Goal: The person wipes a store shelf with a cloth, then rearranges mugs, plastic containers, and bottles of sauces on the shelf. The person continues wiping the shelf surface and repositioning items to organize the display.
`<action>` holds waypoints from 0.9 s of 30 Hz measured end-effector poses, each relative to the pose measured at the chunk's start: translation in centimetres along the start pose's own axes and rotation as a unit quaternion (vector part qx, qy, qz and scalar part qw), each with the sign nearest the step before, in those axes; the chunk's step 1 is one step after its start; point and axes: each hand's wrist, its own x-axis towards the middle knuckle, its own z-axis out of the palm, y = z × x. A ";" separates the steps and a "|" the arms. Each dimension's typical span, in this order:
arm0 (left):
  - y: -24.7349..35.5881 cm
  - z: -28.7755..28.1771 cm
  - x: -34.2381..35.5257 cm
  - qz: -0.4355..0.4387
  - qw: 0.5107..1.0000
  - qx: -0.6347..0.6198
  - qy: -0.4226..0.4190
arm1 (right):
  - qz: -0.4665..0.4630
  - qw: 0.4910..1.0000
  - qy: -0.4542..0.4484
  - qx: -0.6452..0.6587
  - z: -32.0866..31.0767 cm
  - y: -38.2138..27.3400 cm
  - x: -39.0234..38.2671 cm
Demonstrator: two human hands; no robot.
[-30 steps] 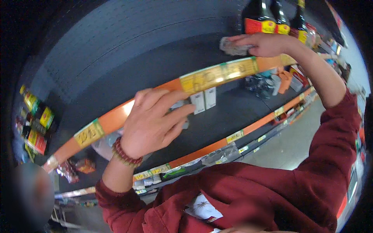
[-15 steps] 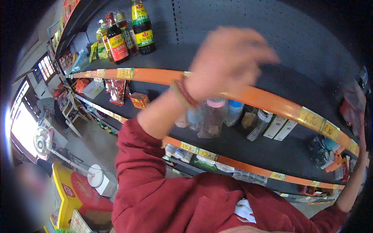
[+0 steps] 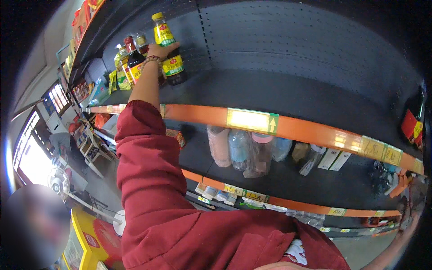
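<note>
My left hand reaches up to the top shelf, its fingers wrapped round the middle of a tall sauce bottle with a yellow cap, a yellow label and dark contents. The bottle stands on the shelf, leaning slightly in the picture. A beaded bracelet circles that wrist. Close beside it, partly behind my forearm, is a dark bottle with a red cap, among several other bottles. At the far right rim my right hand hangs low near the shelf end; its fingers are too dim and distorted to make out.
An orange shelf edge with price tags runs below the top shelf. On the shelf beneath are plastic drinking bottles and white boxes. A red and yellow packet is at right. A white fan stands on the left.
My left hand has swung leftward from mid-shelf and closed on the yellow-capped bottle. My right arm has lowered at the right rim. The view has shifted, with the shelves now lower in the picture.
</note>
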 end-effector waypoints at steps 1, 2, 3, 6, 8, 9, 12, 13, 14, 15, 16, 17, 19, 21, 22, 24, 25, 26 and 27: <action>-0.5 0.4 1.2 -0.016 1.000 -0.025 -0.007 | 0.010 1.000 0.013 0.002 0.6 0.7 -1.4; -0.7 0.6 1.2 0.021 0.997 -0.062 -0.045 | 0.017 0.999 0.028 0.000 1.3 1.1 -3.0; -1.0 0.8 1.4 0.071 0.988 -0.112 -0.074 | 0.008 0.998 0.051 -0.021 3.1 1.0 -4.1; -4.4 3.0 5.5 0.100 0.985 -0.118 -0.074 | 0.023 0.995 0.092 -0.006 4.8 2.1 -5.0; -3.1 2.3 3.1 0.137 0.975 -0.161 -0.064 | 0.038 0.987 0.154 0.003 7.1 3.3 -5.7; -2.0 1.6 1.2 0.136 0.974 -0.178 -0.027 | 0.041 0.983 0.179 0.009 7.7 3.5 -6.0; -2.1 1.1 2.2 0.159 0.975 -0.155 0.009 | 0.026 0.991 0.126 0.026 5.9 5.0 -5.6; 0.3 0.4 -0.1 0.146 0.978 -0.148 -0.004 | 0.032 0.990 0.136 0.024 6.6 4.7 -5.5; 1.8 0.9 -1.1 0.220 0.956 -0.192 -0.023 | 0.026 0.989 0.143 0.025 7.6 3.8 -5.7; 3.7 1.0 -2.3 0.293 0.927 -0.231 -0.039 | 0.023 0.988 0.151 0.030 7.9 3.6 -5.6; 5.7 0.7 -3.7 0.322 0.908 -0.257 -0.070 | 0.031 0.989 0.143 0.024 8.1 3.6 -5.2; 8.2 0.6 -5.2 0.350 0.887 -0.283 -0.102 | 0.039 0.990 0.135 0.016 8.2 3.5 -4.8; 13.6 0.9 -9.9 0.337 0.867 -0.334 -0.149 | 0.053 0.990 0.129 0.007 8.7 3.5 -4.6; 18.7 1.4 -13.8 0.329 0.853 -0.351 -0.202 | 0.066 0.989 0.128 0.012 10.2 3.4 -4.8; 20.8 1.3 -16.0 0.334 0.839 -0.367 -0.222 | 0.048 0.992 0.119 0.016 11.9 3.2 -4.9; 24.2 1.3 -18.8 0.362 0.825 -0.361 -0.240 | 0.064 0.994 0.089 0.015 13.6 3.2 -5.1; 25.7 1.7 -19.8 0.386 0.823 -0.339 -0.243 | 0.073 0.994 0.076 0.012 13.9 3.1 -5.2; 27.9 1.3 -22.6 0.354 0.781 -0.404 -0.318 | 0.078 0.993 0.084 0.027 13.4 3.4 -5.5; 29.8 0.4 -25.2 0.318 0.733 -0.460 -0.387 | 0.073 0.993 0.087 0.032 13.0 3.4 -5.7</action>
